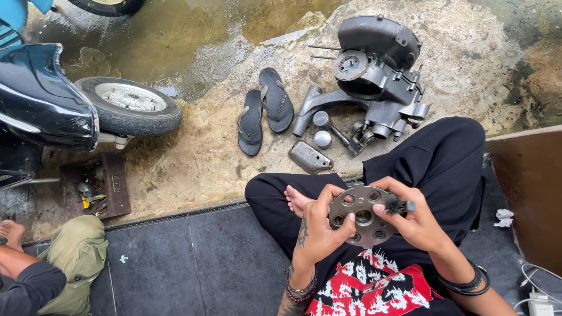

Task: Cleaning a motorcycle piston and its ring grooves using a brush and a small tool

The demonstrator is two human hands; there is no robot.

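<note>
I sit cross-legged on dark floor tiles. My left hand [321,228] grips a round grey metal disc [361,217] with several holes around its hub, holding it by its left edge over my lap. My right hand [417,217] holds a small dark brush [398,205] with its bristles against the disc's upper right face. Both wrists wear dark bracelets.
A grey engine casing [374,76] lies on the wet concrete ahead, with a small metal cover [309,157] and a pair of black sandals [264,110] beside it. A scooter's wheel [130,105] and a parts box [96,186] are at left. Another person's leg [73,257] is at lower left.
</note>
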